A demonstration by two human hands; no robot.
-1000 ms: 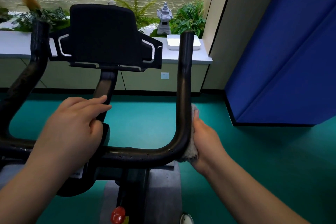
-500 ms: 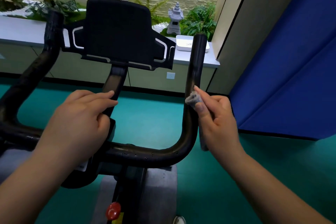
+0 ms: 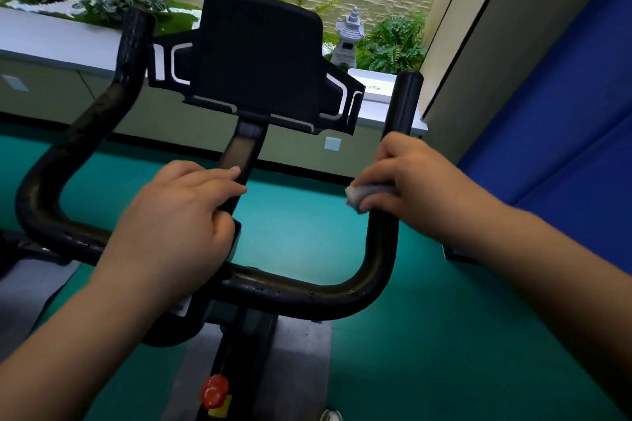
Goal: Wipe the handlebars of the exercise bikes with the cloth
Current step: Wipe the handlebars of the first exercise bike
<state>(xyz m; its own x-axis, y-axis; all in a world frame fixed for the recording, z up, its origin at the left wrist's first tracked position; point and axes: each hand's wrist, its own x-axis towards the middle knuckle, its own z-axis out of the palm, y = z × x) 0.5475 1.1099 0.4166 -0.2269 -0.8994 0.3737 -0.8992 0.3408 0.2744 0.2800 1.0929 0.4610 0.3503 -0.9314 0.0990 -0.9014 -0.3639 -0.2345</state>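
A black U-shaped handlebar [image 3: 307, 297] of an exercise bike fills the middle of the view, with one upright arm on each side. My right hand [image 3: 413, 188] is wrapped round the right upright arm [image 3: 403, 102], about halfway up, with a small grey cloth [image 3: 359, 195] held between palm and bar. Only the cloth's left end shows. My left hand [image 3: 178, 225] rests on the centre of the bar by the console stem [image 3: 241, 154], fingers laid flat towards the stem. Above sits the black tablet holder [image 3: 260, 58].
A red knob [image 3: 213, 390] sits low on the bike's post. Teal floor lies beneath. Behind the bike runs a low white ledge [image 3: 51, 44] with plants, a stone lantern [image 3: 349, 39] and a white tray [image 3: 374, 87]. Blue padded mats [image 3: 554, 133] stand at the right.
My right hand slid with the cloth from the lower bend up the right arm, turning from beside the bar to wrapped round it. The left hand stayed put.
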